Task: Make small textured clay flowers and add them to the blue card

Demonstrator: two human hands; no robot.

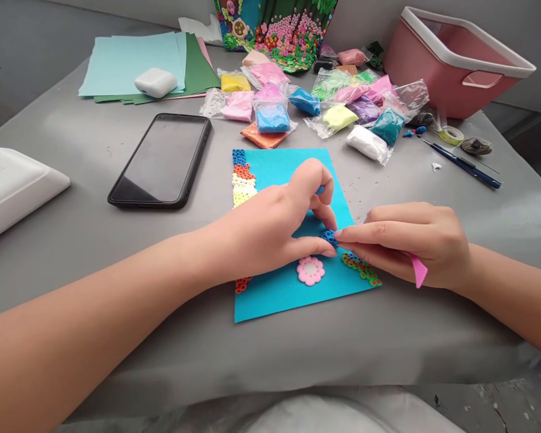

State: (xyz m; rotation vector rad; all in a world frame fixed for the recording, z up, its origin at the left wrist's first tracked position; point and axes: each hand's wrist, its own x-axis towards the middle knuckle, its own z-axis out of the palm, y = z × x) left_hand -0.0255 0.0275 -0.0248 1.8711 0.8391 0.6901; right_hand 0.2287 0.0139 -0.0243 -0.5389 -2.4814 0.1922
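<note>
A bright blue card (275, 300) lies under both hands, edged on the left with small clay rings in blue, orange, white and yellow. My left hand (279, 222) rests across it, its index finger curled round a small bit of blue clay (320, 190). Its thumb and another finger flank a dark blue ringed clay piece (329, 237). Fingertips of my right hand (410, 246) meet that piece from the right, and a pink tool with a toothed edge (418, 272) sticks out of its grip. Below sits a pink clay flower (311, 271); green clay with red dots (363, 270) covers the lower right corner.
Several bagged clay packs (273, 117) spread behind the card. A phone (162, 159) lies left, near paper sheets (130, 60) topped by a white case (155, 82). At right are a pink bin (424, 66), a dark blue pen (464, 165) and tape (451, 135).
</note>
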